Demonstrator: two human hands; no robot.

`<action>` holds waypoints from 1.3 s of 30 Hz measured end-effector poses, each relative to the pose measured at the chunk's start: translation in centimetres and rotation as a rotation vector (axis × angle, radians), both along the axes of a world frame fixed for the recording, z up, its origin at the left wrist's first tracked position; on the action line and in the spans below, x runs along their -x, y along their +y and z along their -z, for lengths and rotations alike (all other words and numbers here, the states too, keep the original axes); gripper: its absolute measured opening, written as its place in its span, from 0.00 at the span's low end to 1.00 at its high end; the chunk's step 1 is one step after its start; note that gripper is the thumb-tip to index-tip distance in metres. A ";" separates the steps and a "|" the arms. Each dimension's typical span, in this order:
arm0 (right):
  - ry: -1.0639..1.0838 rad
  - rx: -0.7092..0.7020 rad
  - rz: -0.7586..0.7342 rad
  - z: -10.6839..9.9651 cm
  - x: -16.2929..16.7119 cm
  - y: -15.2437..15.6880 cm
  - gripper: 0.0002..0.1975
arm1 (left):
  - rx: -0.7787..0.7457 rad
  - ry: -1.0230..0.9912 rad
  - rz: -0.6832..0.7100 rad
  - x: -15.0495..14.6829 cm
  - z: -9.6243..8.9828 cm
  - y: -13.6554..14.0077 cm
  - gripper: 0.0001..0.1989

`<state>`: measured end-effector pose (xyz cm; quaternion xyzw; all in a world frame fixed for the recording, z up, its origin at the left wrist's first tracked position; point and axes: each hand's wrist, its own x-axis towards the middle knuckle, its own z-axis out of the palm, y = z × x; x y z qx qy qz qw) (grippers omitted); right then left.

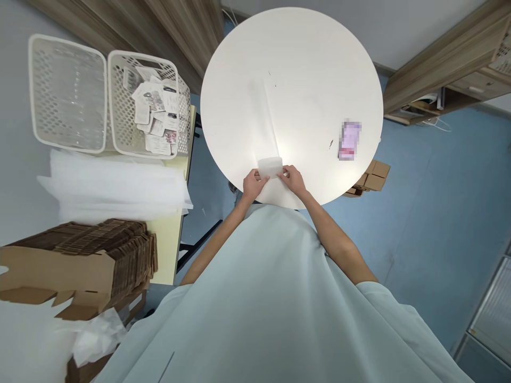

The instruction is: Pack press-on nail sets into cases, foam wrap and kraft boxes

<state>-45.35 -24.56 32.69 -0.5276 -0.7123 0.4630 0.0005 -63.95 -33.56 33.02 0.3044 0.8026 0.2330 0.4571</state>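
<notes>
A long, thin, translucent white foam sheet [265,119] lies along the round white table [311,58]. Its near end is folded over into a small flat bundle [270,166] close to the table's front edge. My left hand [254,183] pinches the left side of this bundle, thumb on top. On the opposite side, my right hand [293,180] grips the other edge between thumb and fingers. Whether anything is wrapped inside the bundle cannot be made out.
A pixelated purple packet or phone [349,140] lies on the table's right. On a yellow side table [165,255] at left are an empty-looking white basket [106,101], another basket [178,106] of carded packs, white foam sheets [115,183] and flattened cardboard boxes [131,255].
</notes>
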 end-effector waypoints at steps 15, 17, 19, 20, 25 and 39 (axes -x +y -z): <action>-0.121 -0.287 -0.267 -0.3 4.1 0.9 0.20 | -0.201 0.454 0.278 -0.8 1.4 2.4 0.26; -0.095 -0.300 -0.404 -0.3 4.2 1.4 0.23 | -0.253 0.414 0.447 -0.3 1.5 3.0 0.24; -0.101 -0.274 -0.472 -0.1 3.9 2.0 0.25 | -0.267 0.371 0.541 0.3 1.7 3.3 0.26; -0.104 -0.258 -0.485 -0.1 3.6 2.2 0.26 | -0.264 0.358 0.567 0.6 1.9 3.4 0.27; -0.066 -0.195 -0.489 0.2 1.6 1.7 0.32 | -0.242 0.344 0.598 0.9 1.6 2.1 0.29; 0.004 -0.161 -0.547 -0.5 -3.0 -5.2 0.31 | -0.164 0.270 0.673 -0.3 0.0 -5.6 0.36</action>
